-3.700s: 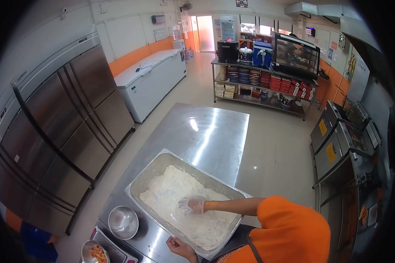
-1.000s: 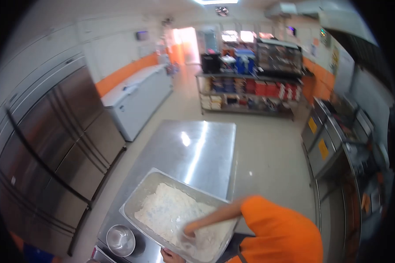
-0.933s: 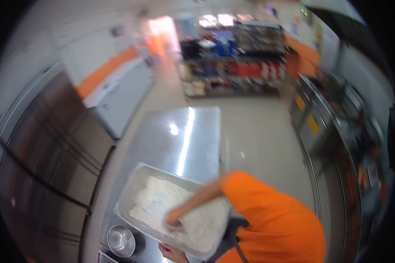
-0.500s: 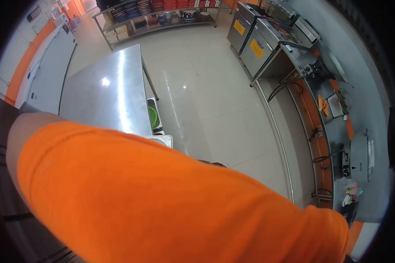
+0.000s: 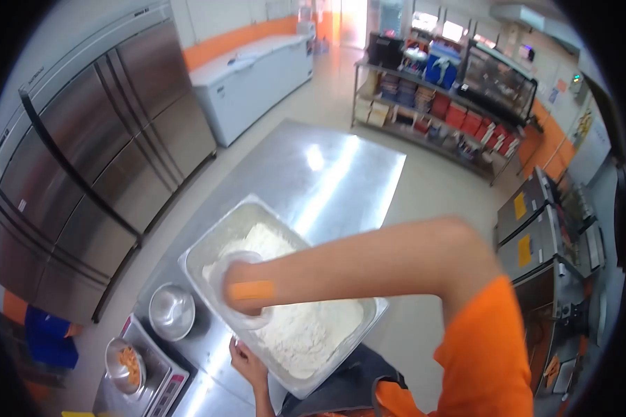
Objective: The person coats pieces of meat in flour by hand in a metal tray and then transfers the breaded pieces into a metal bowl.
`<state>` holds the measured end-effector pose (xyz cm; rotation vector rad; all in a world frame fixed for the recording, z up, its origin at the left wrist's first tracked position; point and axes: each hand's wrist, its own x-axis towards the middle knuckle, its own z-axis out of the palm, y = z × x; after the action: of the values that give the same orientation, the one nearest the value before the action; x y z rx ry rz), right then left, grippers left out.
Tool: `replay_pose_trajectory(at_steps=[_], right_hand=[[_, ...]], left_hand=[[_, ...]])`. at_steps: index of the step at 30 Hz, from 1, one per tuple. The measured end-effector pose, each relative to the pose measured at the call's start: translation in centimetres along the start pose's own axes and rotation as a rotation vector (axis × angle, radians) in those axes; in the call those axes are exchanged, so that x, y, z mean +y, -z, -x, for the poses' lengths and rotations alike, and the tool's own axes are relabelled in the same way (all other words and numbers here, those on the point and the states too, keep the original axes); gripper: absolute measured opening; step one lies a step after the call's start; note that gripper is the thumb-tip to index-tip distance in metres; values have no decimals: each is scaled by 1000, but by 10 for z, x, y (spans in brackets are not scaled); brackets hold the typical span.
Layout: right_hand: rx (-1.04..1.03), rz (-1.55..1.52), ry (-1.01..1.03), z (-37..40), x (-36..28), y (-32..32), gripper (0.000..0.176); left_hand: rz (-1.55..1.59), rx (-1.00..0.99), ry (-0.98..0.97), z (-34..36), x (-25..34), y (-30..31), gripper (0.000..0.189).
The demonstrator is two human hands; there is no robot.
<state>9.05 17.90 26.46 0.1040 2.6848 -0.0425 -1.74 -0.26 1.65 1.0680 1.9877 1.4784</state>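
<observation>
A deep rectangular metal pan [image 5: 195, 274] of white flour [image 5: 306, 337] stands tilted in view on the steel table. My right arm reaches across it from the right, and my right hand [image 5: 243, 285], blurred, is down at the flour with an orange band around the wrist. A translucent round bowl [image 5: 224, 267] surrounds that hand; its fingers are hidden. Against the pan's near left side is my left hand [image 5: 249, 363], fingers curled at the rim. An empty metal bowl [image 5: 172, 311] sits left of the pan.
On a scale [image 5: 165, 396] at lower left rests a metal bowl [image 5: 115, 368] with orange pieces. The steel table [image 5: 271, 167] extends forward. Steel refrigerators [image 5: 97, 139] line the left, with a white chest freezer [image 5: 250, 83] beyond. A shelf rack [image 5: 424, 132] stands at the back.
My view has swung left and down. The orange sleeve that filled the foreground is now at lower right, and the flour pan, both hands and the bowls have come into sight.
</observation>
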Motion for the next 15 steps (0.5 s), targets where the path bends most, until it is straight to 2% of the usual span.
replay_pose_trajectory(at_steps=[3,5,6,7,8,9,11,12,13,15], right_hand=[[51,-79,-141,2,21,-41,48],[169,-215,-225,-39,38,-119,47],[250,-392,-299,-59,43,-160,50],[342,-498,-300,-84,48,-206,58],[520,-623,-253,-112,48,-251,65],[669,-648,-215,-122,37,-272,62],[676,-719,-217,-154,14,-315,57],[559,-568,-315,-147,-11,-299,57],[696,-533,-239,-150,-26,-317,58],[824,-807,-168,-171,-46,-364,58]], left_hand=[[125,-15,32,-6,6,-4,36],[186,-41,38,-2,3,-4,37],[182,-17,13,-2,-2,-5,37],[176,15,-9,-4,-6,-8,37],[185,10,-29,-7,-7,-9,37],[158,8,-21,-5,-9,-9,37],[145,17,2,-3,-3,-8,37],[145,20,-5,-2,1,-9,37],[153,26,-4,0,4,-8,37],[172,20,14,-1,3,-8,37]])
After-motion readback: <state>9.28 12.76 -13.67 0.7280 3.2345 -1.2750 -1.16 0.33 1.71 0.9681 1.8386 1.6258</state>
